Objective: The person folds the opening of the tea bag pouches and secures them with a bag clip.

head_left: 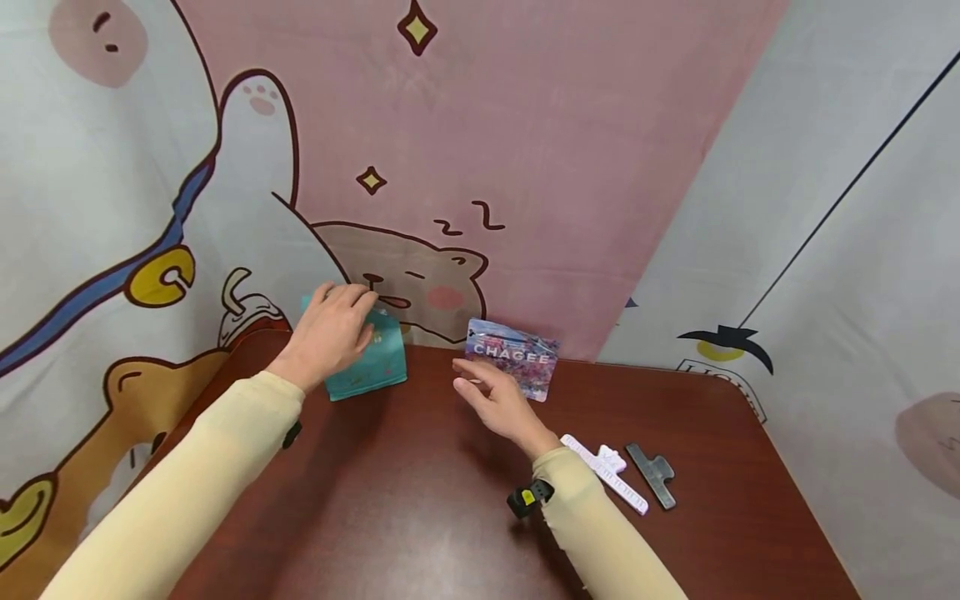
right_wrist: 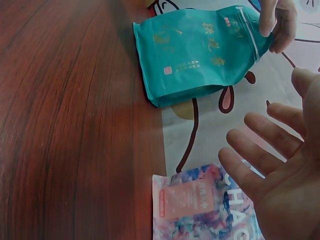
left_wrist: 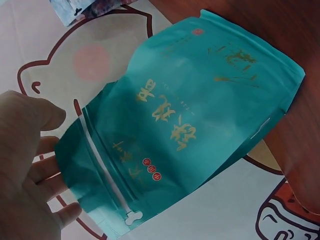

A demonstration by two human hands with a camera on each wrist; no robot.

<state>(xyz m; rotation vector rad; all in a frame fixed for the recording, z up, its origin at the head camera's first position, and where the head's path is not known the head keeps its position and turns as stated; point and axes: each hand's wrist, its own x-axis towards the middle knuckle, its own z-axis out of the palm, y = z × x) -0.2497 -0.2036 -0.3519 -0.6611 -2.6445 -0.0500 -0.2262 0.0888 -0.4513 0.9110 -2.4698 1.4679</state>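
Note:
A teal pouch (left_wrist: 200,100) with gold characters and a white zip strip stands at the table's back left, leaning on the wall cloth. My left hand (head_left: 333,325) is at the top end of this pouch. In the left wrist view the fingers of the left hand (left_wrist: 30,160) lie along the top edge, while the thumb stands apart from it. My right hand (head_left: 498,404), fingers spread and holding nothing, hovers in front of a colourful CHAGEE pouch (head_left: 536,371). That pouch leans against the wall cloth, right of the teal one.
A white clip (head_left: 607,475) and a dark grey clip (head_left: 655,477) lie side by side on the brown table (head_left: 420,508), right of my right forearm. Printed cartoon cloth (head_left: 555,167) hangs behind the table and along its sides.

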